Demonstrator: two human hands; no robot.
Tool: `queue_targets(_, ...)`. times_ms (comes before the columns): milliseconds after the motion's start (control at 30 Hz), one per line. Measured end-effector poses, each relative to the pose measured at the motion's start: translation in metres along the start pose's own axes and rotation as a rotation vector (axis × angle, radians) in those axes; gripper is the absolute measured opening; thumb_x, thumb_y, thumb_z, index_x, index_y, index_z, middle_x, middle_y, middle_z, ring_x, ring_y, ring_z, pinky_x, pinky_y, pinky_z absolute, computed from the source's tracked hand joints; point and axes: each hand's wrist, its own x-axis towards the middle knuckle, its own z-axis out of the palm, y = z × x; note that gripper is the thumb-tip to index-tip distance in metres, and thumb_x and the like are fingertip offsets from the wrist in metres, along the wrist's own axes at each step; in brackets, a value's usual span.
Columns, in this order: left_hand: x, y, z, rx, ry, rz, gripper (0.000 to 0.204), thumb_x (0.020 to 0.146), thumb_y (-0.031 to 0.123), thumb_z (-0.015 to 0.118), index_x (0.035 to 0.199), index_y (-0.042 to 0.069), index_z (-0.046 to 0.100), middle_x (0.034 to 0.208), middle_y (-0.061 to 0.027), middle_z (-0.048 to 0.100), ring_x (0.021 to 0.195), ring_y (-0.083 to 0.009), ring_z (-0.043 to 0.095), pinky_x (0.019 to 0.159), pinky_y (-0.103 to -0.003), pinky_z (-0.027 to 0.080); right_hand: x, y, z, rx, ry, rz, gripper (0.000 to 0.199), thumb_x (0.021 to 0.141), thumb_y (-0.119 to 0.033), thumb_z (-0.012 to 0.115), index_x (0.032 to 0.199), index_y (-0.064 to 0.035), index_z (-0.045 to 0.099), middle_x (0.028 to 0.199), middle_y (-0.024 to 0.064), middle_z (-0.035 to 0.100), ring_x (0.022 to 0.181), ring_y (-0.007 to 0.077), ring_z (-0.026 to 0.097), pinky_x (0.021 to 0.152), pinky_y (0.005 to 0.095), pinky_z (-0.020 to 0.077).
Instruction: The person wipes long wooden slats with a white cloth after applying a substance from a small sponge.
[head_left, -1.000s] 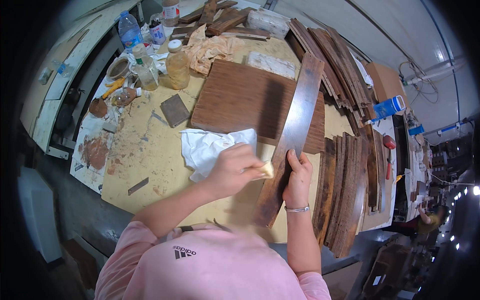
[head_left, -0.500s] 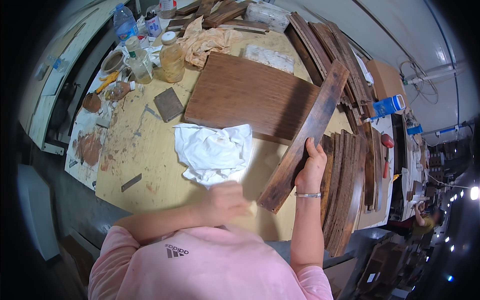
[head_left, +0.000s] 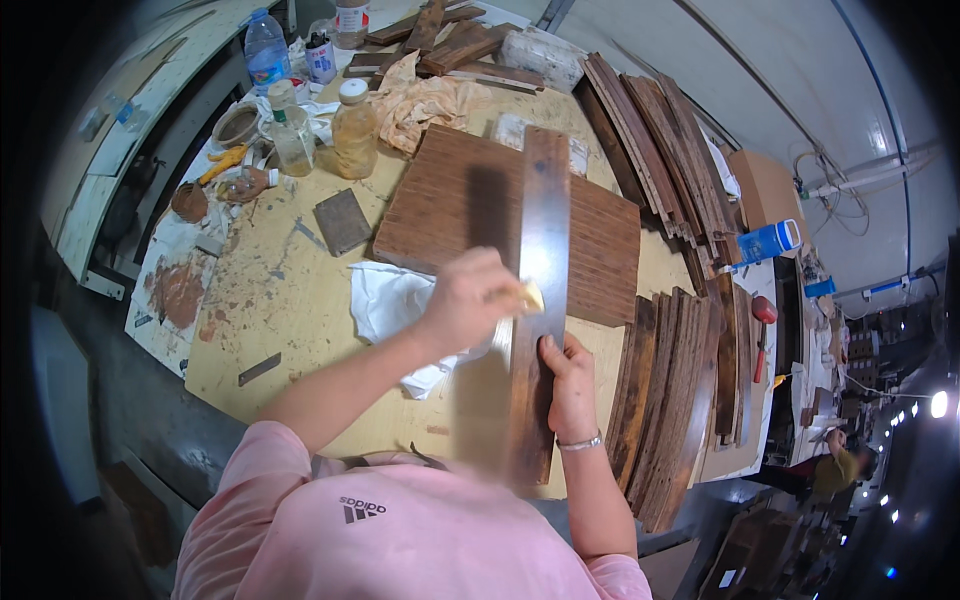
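My right hand grips a long, narrow dark wooden board by its lower right edge, thumb on its face. The board stands nearly upright in view, and its middle shines in the light. In my left hand, closed fingers pinch a small pale yellow pad at the board's left edge. Whether it is sponge or folded sandpaper I cannot tell. Behind the narrow board lies a wide brown wooden panel. A white cloth lies partly under my left forearm and hand.
Stacks of dark wooden strips lie on the right, with more planks at the far right. Bottles, a jar and a crumpled tan cloth stand far left. A dark square block rests on the table. Another person is far right.
The narrow board has swung from a right-leaning slant to nearly upright and shifted left with my right hand. My left hand has risen from near my chest to the board's edge.
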Motion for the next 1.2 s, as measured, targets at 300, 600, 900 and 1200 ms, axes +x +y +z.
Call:
queue_targets(300, 0.047, -0.072, -0.071, 0.035, 0.306, -0.176, 0.011, 0.074, -0.003, 0.074, 0.080, -0.001, 0.066, 0.074, 0.0020, 0.055, 0.061, -0.0044, 0.044, 0.055, -0.021, 0.036, -0.042, 0.022, -0.019, -0.314, -0.106, 0.058, 0.015, 0.090, -0.011, 0.062, 0.098, 0.0021, 0.063, 0.087, -0.0009, 0.063, 0.079, 0.0061, 0.053, 0.071, 0.0223, 0.0423)
queue_targets(600, 0.008, -0.033, -0.078, -0.146, 0.290, -0.439, 0.011, 0.074, -0.001, 0.076, 0.079, 0.002, 0.068, 0.076, -0.0006, 0.061, 0.064, -0.0052, 0.051, 0.056, -0.021, 0.042, -0.026, 0.054, -0.039, 0.111, -0.096, 0.280, 0.030, 0.098, -0.032, 0.048, 0.092, -0.0042, 0.059, 0.076, 0.0024, 0.059, 0.067, 0.0135, 0.053, 0.059, 0.0246, 0.0429)
queue_targets(900, -0.060, 0.056, 0.009, -0.244, -0.167, 0.079, 0.012, 0.070, 0.007, 0.077, 0.079, 0.006, 0.068, 0.070, -0.0065, 0.051, 0.065, -0.0219, 0.052, 0.057, -0.035, 0.042, -0.004, 0.038, -0.028, 0.197, -0.380, 0.436, 0.022, 0.096, -0.023, 0.046, 0.085, -0.0057, 0.054, 0.064, 0.0032, 0.048, 0.057, 0.0121, 0.048, 0.048, 0.0243, 0.0385)
queue_targets(1200, 0.025, -0.041, -0.046, -0.091, 0.150, -0.236, 0.010, 0.076, 0.008, 0.078, 0.076, 0.006, 0.068, 0.075, 0.0010, 0.056, 0.064, -0.0065, 0.048, 0.057, -0.022, 0.041, -0.029, 0.040, -0.026, 0.448, -0.718, 0.696, 0.031, 0.099, -0.028, 0.036, 0.081, -0.0055, 0.046, 0.052, 0.0043, 0.035, 0.042, 0.0134, 0.033, 0.036, 0.0270, 0.0276)
